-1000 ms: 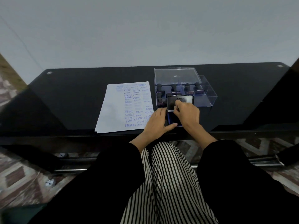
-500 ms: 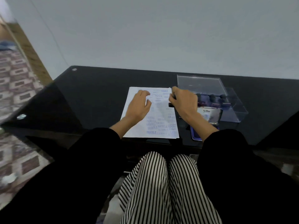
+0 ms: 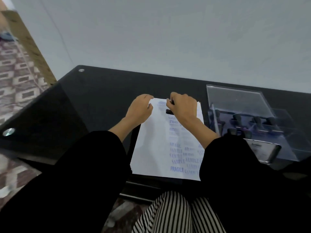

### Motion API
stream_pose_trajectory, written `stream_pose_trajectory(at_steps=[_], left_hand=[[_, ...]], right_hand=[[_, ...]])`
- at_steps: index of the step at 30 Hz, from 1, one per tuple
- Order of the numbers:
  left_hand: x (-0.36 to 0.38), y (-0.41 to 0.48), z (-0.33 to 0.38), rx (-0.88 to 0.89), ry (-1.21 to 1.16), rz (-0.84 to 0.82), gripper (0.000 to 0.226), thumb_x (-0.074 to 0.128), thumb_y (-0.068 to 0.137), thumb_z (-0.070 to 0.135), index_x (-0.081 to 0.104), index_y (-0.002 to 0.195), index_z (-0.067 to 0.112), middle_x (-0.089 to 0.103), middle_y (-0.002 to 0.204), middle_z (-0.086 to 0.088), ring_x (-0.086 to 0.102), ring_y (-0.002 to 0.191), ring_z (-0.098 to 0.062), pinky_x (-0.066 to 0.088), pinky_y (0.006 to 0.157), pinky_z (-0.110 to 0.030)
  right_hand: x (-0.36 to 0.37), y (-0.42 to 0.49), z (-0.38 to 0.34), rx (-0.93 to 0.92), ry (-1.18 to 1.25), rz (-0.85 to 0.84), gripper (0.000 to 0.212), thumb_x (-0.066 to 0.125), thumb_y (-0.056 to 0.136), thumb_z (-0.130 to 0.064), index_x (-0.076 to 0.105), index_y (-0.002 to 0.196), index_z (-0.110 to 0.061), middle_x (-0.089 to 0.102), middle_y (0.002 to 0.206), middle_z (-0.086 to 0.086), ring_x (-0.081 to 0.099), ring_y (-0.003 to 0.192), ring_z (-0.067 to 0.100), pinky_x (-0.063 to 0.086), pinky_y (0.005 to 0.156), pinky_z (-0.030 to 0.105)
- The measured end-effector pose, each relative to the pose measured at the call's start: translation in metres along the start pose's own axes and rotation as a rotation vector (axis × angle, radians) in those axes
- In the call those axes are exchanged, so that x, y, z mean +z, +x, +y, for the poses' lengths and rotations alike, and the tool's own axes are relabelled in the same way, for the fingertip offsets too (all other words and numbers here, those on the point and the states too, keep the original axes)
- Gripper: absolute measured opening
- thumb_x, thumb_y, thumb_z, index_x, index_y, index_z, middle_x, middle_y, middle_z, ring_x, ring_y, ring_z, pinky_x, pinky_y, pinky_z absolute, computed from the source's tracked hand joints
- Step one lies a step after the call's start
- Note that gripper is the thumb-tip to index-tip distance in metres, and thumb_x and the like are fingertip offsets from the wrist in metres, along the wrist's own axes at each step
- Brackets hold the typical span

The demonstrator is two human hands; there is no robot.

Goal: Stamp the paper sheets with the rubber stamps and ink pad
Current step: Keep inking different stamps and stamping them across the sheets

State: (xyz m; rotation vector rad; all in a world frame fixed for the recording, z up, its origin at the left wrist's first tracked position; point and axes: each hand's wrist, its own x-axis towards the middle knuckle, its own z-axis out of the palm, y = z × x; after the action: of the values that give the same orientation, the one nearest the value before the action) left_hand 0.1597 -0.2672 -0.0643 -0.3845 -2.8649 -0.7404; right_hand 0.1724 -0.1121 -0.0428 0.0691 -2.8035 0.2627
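Observation:
A white paper sheet (image 3: 156, 145) covered in blue stamp marks lies on the black glass table (image 3: 94, 101). My right hand (image 3: 184, 108) grips a black rubber stamp (image 3: 169, 111) and holds its base down on the top part of the sheet. My left hand (image 3: 140, 109) rests with curled fingers on the sheet's top left corner. To the right stands a clear plastic box (image 3: 239, 101) with several black-handled stamps (image 3: 257, 121) inside. The ink pad's open metal lid (image 3: 262, 151) shows just behind my right sleeve.
A grey wall rises right behind the table. The table's near edge runs above my striped trousers (image 3: 176, 214). Patterned floor (image 3: 18, 78) lies to the left, beyond the table corner with its metal studs.
My right hand left the ink pad and carried the stamp left onto the top of the sheet. My left hand moved up to the sheet's top left corner. The view swung left.

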Motion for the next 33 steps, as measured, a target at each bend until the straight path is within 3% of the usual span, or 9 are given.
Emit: stream_pose_trajectory(at_steps=[7, 10, 14, 17, 24, 29, 33], left_hand=[[0.027, 0.011, -0.022, 0.046, 0.107, -0.096, 0.046, 0.035, 0.098, 0.013, 0.032, 0.143, 0.013, 0.025, 0.154, -0.005, 0.015, 0.145, -0.022, 0.019, 0.117, -0.039], [0.034, 0.010, -0.028, 0.042, 0.094, -0.119, 0.046, 0.032, 0.098, 0.015, 0.030, 0.145, 0.012, 0.021, 0.156, -0.005, 0.010, 0.146, -0.021, 0.016, 0.117, -0.041], [0.038, 0.009, -0.033, 0.039, 0.088, -0.113, 0.046, 0.030, 0.099, 0.019, 0.029, 0.145, 0.012, 0.021, 0.156, -0.005, 0.012, 0.146, -0.021, 0.011, 0.118, -0.040], [0.039, 0.009, -0.033, 0.046, 0.080, -0.110, 0.045, 0.030, 0.099, 0.019, 0.031, 0.144, 0.012, 0.022, 0.156, -0.005, 0.013, 0.146, -0.021, 0.011, 0.118, -0.039], [0.042, 0.009, -0.035, 0.043, 0.084, -0.104, 0.046, 0.029, 0.100, 0.021, 0.029, 0.145, 0.013, 0.022, 0.156, -0.005, 0.013, 0.146, -0.020, 0.011, 0.118, -0.038], [0.041, 0.008, -0.034, 0.035, 0.080, -0.103, 0.046, 0.029, 0.100, 0.022, 0.029, 0.145, 0.013, 0.022, 0.156, -0.005, 0.013, 0.146, -0.020, 0.009, 0.118, -0.037], [0.041, 0.007, -0.033, 0.038, 0.073, -0.100, 0.045, 0.030, 0.100, 0.020, 0.030, 0.144, 0.012, 0.023, 0.155, -0.006, 0.014, 0.146, -0.021, 0.010, 0.118, -0.038]], right_hand=[[0.032, 0.023, -0.008, -0.031, -0.035, -0.060, 0.028, 0.037, 0.099, -0.029, 0.040, 0.076, -0.015, 0.031, 0.053, -0.004, 0.025, 0.045, 0.010, 0.018, 0.044, 0.022], [0.040, 0.028, -0.011, -0.055, -0.041, -0.045, 0.028, 0.037, 0.098, -0.029, 0.041, 0.075, -0.015, 0.032, 0.052, -0.004, 0.030, 0.047, 0.013, 0.024, 0.047, 0.024], [0.048, 0.031, -0.015, -0.077, -0.057, -0.045, 0.028, 0.037, 0.098, -0.029, 0.042, 0.074, -0.015, 0.033, 0.053, -0.004, 0.039, 0.056, 0.017, 0.027, 0.049, 0.026], [0.050, 0.030, -0.016, -0.070, -0.066, -0.056, 0.028, 0.036, 0.098, -0.028, 0.040, 0.075, -0.014, 0.031, 0.052, -0.003, 0.031, 0.048, 0.015, 0.018, 0.044, 0.024], [0.052, 0.025, -0.021, -0.014, -0.009, -0.054, 0.023, 0.037, 0.098, -0.020, 0.038, 0.076, -0.013, 0.028, 0.053, -0.003, 0.020, 0.046, 0.010, 0.018, 0.045, 0.024], [0.055, 0.019, -0.023, -0.003, 0.033, -0.022, 0.019, 0.038, 0.096, -0.015, 0.038, 0.078, -0.013, 0.043, 0.064, 0.003, 0.034, 0.056, 0.013, 0.030, 0.052, 0.027], [0.057, 0.015, -0.023, -0.005, 0.042, 0.000, 0.017, 0.038, 0.096, -0.013, 0.038, 0.079, -0.013, 0.044, 0.068, 0.003, 0.034, 0.059, 0.013, 0.024, 0.048, 0.023]])
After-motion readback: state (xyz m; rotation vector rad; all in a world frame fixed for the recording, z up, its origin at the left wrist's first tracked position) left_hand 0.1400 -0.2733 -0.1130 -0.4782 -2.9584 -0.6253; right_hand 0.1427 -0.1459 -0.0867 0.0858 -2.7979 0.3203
